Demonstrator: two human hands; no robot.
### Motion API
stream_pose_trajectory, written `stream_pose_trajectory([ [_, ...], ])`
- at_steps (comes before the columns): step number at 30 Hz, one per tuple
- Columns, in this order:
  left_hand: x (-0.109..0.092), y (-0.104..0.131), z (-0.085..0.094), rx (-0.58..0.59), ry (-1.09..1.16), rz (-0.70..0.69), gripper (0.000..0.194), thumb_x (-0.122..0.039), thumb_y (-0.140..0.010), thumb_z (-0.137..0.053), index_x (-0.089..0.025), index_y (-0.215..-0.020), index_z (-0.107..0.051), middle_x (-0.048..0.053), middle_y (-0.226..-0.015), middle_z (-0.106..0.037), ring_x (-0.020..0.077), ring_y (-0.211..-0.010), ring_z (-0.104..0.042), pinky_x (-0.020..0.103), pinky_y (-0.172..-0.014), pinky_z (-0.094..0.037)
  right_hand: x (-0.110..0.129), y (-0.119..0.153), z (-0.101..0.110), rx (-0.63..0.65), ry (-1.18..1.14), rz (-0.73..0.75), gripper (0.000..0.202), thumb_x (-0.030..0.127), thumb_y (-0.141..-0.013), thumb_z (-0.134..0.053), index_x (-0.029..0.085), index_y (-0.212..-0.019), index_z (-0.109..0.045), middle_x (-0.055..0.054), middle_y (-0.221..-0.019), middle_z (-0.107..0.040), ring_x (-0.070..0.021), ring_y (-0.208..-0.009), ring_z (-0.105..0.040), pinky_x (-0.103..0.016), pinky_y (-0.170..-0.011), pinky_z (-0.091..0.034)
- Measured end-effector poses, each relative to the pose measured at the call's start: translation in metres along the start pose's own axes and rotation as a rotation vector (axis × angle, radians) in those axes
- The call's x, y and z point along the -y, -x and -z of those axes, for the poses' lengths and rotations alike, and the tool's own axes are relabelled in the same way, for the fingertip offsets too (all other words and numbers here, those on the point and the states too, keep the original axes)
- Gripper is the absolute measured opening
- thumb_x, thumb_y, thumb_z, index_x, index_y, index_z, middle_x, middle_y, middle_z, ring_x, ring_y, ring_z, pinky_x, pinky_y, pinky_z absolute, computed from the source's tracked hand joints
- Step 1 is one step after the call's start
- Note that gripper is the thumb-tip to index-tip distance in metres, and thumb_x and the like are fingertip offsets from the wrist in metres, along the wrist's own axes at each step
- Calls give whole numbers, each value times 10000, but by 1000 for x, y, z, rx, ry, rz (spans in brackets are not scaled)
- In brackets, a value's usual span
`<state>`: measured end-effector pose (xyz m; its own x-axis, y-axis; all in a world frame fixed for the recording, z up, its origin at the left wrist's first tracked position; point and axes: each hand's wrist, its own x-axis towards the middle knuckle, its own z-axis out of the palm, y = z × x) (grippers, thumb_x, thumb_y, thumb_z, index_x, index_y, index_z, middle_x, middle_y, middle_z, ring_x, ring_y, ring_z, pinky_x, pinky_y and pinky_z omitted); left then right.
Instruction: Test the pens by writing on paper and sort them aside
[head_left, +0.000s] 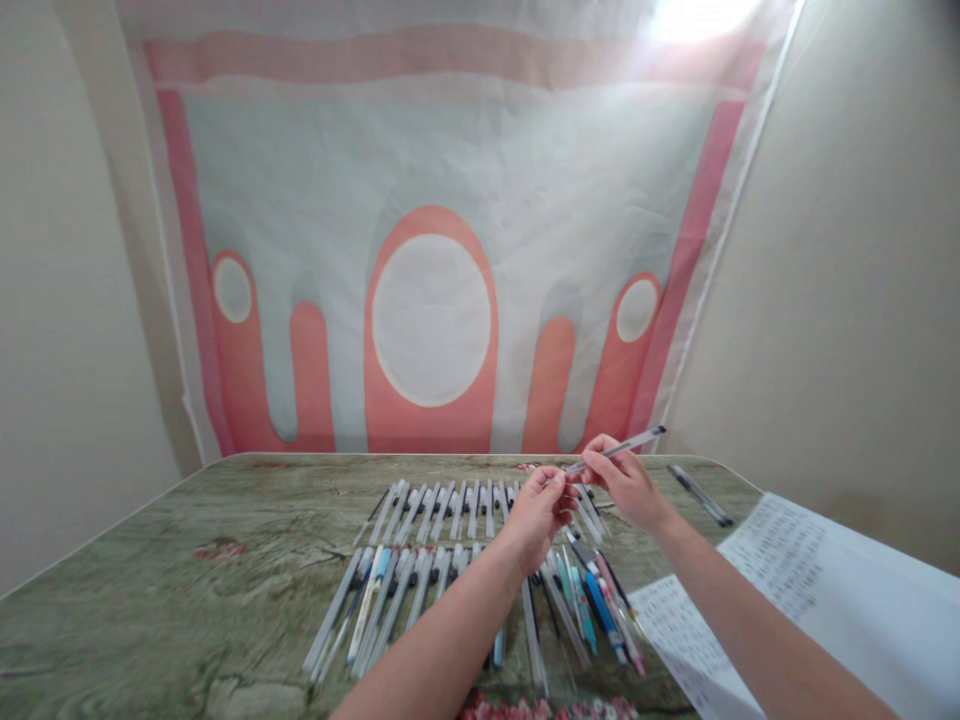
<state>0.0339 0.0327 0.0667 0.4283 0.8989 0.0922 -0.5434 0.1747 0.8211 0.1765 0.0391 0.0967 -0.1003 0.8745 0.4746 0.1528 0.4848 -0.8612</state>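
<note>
A slim pen with a clear, greyish barrel and a dark end (626, 444) is held up slantwise above the table. My right hand (619, 480) pinches it along the barrel between thumb and fingers. Closed around its lower left end is my left hand (544, 510), whose fingers hide that tip. Below both hands lie pens in two rows: a back row of clear pens (454, 510) and a front row of clear pens (390, 605). At the front row's right end are coloured pens, among them a blue pen (604, 612) and a pink pen (624, 625). My left forearm covers part of the front row.
Two dark-ended pens (699, 495) lie apart at the right. Sheets of paper with handwriting (780, 560) cover the table's right side. The wood-patterned table (187, 600) meets a hanging printed cloth (431, 150) at the back. A red floral patch (510, 708) shows at the near edge.
</note>
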Motion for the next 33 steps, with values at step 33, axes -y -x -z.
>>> stream_pose_trajectory([
  [33, 4, -3, 3, -37, -123, 59, 333, -461, -698, -553, -171, -840, -472, 5, -722, -549, 61, -548, -475, 183, -519, -303, 5, -5, 13, 60, 34, -17, 244, 410, -779, -475, 169, -743, -504, 16, -587, -545, -114, -567, -521, -244, -592, -433],
])
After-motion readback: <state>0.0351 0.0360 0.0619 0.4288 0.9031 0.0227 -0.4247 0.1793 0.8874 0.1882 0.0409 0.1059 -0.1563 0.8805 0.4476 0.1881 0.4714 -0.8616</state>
